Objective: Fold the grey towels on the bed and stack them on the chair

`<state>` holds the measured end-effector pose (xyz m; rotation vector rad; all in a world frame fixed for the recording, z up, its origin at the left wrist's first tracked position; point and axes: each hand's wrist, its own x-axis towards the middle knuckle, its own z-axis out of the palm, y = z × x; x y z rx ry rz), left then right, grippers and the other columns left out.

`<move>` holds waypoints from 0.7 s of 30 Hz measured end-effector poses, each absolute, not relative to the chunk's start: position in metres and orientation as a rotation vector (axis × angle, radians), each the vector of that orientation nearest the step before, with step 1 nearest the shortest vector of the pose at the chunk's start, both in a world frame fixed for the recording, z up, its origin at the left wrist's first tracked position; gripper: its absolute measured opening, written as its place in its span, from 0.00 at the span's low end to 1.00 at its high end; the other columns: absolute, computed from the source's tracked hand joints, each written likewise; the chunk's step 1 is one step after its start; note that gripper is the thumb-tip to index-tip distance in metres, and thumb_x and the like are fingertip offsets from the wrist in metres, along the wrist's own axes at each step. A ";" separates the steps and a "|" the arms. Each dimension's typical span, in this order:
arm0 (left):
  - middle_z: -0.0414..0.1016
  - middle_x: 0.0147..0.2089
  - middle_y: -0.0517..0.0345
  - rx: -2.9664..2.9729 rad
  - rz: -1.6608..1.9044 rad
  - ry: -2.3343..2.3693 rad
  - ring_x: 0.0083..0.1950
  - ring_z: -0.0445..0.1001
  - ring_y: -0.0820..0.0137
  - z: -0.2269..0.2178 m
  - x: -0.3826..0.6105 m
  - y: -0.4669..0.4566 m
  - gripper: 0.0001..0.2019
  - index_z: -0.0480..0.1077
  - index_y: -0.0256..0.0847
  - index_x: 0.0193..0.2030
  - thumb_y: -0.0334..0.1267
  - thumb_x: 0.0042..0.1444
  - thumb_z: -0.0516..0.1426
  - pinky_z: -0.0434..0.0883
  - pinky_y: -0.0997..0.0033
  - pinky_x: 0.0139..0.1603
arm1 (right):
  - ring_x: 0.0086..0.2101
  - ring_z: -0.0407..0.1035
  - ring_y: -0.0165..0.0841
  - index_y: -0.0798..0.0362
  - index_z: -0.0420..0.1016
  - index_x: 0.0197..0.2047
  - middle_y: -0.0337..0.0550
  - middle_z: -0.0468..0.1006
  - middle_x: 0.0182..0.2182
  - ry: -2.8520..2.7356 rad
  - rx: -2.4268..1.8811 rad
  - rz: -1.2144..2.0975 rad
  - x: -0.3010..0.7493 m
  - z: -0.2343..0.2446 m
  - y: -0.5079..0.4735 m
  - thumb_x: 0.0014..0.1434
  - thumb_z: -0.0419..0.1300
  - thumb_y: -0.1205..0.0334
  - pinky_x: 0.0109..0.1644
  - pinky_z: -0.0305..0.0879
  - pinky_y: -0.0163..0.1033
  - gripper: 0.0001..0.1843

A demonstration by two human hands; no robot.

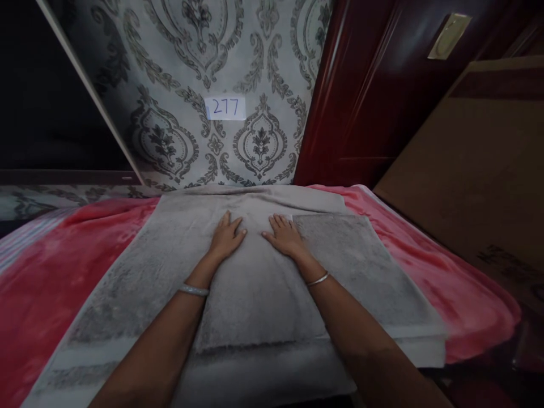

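A grey towel (255, 294) lies spread out in front of me, with darker plush panels and paler bands. My left hand (226, 235) rests flat on its upper middle part, fingers spread. To the right, my right hand (285, 233) also presses flat on the towel, fingers stretched out, beside the edge of a darker panel (340, 243). A gap of bare cloth separates the two hands. The towel's far edge is rumpled into soft folds (263, 195). Neither hand grips anything.
Under the towel a red-pink blanket (425, 266) shows on both sides. Behind stands a patterned wall with a paper label (225, 107) reading 277. A dark screen (55, 102) is at left. A dark red door (361, 85) and a large cardboard box (480, 164) stand at right.
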<state>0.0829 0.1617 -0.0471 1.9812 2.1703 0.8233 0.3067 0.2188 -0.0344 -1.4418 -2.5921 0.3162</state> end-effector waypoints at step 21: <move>0.81 0.37 0.50 1.136 1.167 1.641 0.37 0.78 0.59 -0.006 0.069 0.121 0.29 0.76 0.35 0.39 0.55 0.34 0.68 0.74 0.64 0.36 | 0.74 0.38 0.43 0.58 0.51 0.77 0.54 0.46 0.76 -2.574 -1.410 0.333 0.306 -0.035 0.220 0.73 0.43 0.42 0.75 0.36 0.55 0.39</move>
